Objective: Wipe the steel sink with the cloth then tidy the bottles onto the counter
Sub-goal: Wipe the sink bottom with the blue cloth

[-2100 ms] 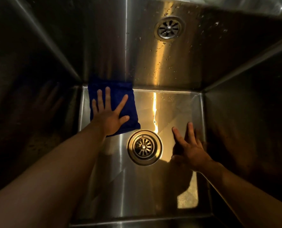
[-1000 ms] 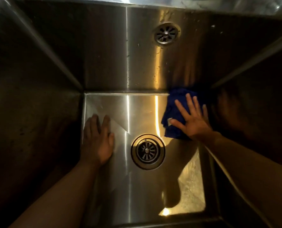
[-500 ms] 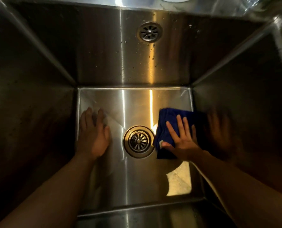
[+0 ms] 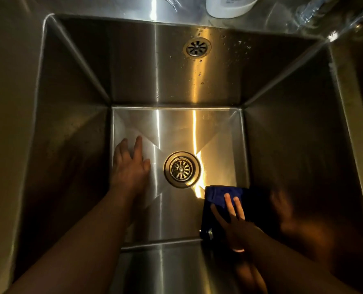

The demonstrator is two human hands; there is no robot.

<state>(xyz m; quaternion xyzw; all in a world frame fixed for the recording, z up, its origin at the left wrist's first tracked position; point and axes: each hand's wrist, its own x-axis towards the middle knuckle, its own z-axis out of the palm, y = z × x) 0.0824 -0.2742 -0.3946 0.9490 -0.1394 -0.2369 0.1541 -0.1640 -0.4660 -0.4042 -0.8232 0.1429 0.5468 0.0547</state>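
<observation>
deep square stainless steel sink (image 4: 176,81), dim warm light. left hand (image 4: 129,166) flat on the floor left of the round drain (image 4: 182,169), fingers spread. right hand (image 4: 232,219) presses folded dark blue cloth (image 4: 216,196) at near right corner, fingers extended. white bottle (image 4: 229,5) on far ledge.

Under my right hand (image 4: 234,221) the cloth (image 4: 217,198) is a deep, plain blue, going almost black where it falls into shadow. The sink (image 4: 134,66) around both my hands is grey brushed steel, streaked with a warm yellow-gold band of light and a thinner white one. Between my hands the drain (image 4: 182,169) is a dull brassy ring with a pattern of radiating slots. Far beyond my fingers, the overflow grille (image 4: 196,47) repeats that spoked pattern, and a bottle (image 4: 229,6) looks pale white.
</observation>
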